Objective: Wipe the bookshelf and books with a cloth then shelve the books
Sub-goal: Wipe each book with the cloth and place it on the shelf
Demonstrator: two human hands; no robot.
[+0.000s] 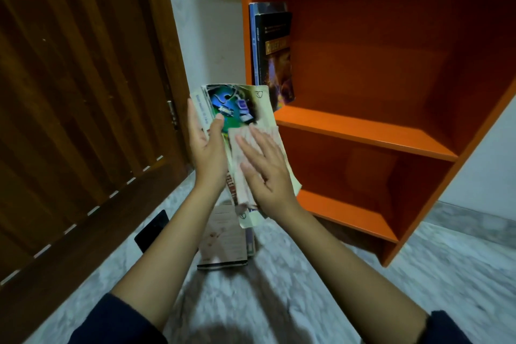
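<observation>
The left hand (208,153) grips one book (237,103) by its spine, just in front of the bookshelf (363,131). The right hand (268,176), fingers straight, presses one cloth (234,152) flat on its cover. Two shelved books (275,56) stand upright at the left end. A small pile (223,234) lies nearer on the floor (307,288).

I am seeing a cream book (237,103) with a blue-green picture in the left hand (208,153), a pale beige cloth (269,134) under the right hand (268,176), and an orange bookshelf (363,131) beyond.
</observation>
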